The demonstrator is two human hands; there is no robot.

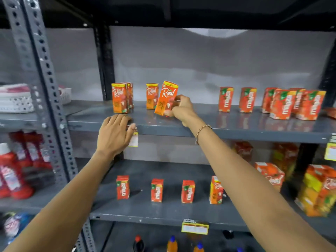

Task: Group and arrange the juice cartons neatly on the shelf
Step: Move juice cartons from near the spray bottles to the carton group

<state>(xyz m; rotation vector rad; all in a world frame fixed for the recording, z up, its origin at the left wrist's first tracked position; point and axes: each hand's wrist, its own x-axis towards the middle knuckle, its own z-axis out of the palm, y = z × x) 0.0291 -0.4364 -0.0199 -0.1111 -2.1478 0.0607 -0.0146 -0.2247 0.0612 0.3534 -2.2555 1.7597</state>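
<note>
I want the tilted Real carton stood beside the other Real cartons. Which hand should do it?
The right hand. It already grips the tilted carton, next to the upright Real cartons. The left hand lies flat on the shelf edge, holding nothing.

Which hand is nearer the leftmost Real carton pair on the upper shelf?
Left. The left hand rests just below the pair; the right hand grips a tilted Real carton further right.

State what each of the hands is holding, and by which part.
The right hand grips a tilted Real juice carton by its lower right side. The left hand holds nothing; it rests on the shelf edge.
</note>
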